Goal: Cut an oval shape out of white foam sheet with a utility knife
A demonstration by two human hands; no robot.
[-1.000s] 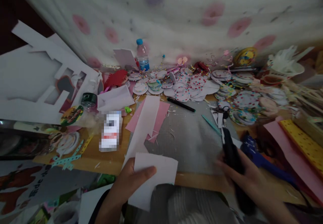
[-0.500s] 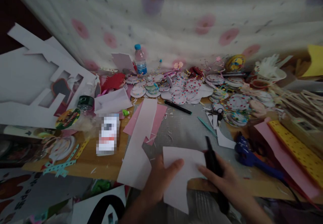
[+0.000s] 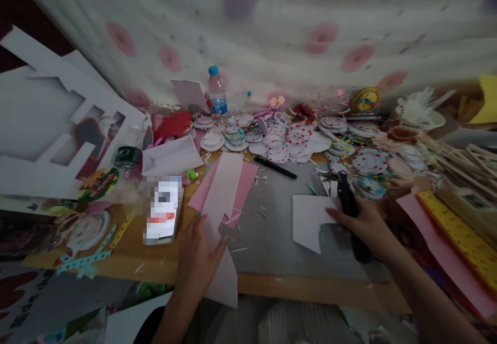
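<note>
My left hand (image 3: 200, 253) rests on a long white paper strip (image 3: 225, 178), thumb apart from the fingers. Beneath the strip's upper part lies a sheet of pink paper (image 3: 247, 183). Over on the right, my right hand (image 3: 367, 225) is closed around a long black tool (image 3: 348, 199), whose exact kind I cannot make out. Its fingertips also reach the edge of a cut white paper piece (image 3: 308, 217) above the grey mat (image 3: 267, 245). Whether they pinch that piece is unclear.
Decorated paper discs (image 3: 277, 139) are heaped along the back. A black pen (image 3: 275, 168) lies before them. A phone (image 3: 165, 209) is at left, near a white box (image 3: 173, 158). A water bottle (image 3: 216, 93) stands behind. Yellow dotted material (image 3: 458, 235) lies right.
My left hand has let go of the cut white paper piece and moved left onto the strip. My right hand has carried the piece and black tool forward and right.
</note>
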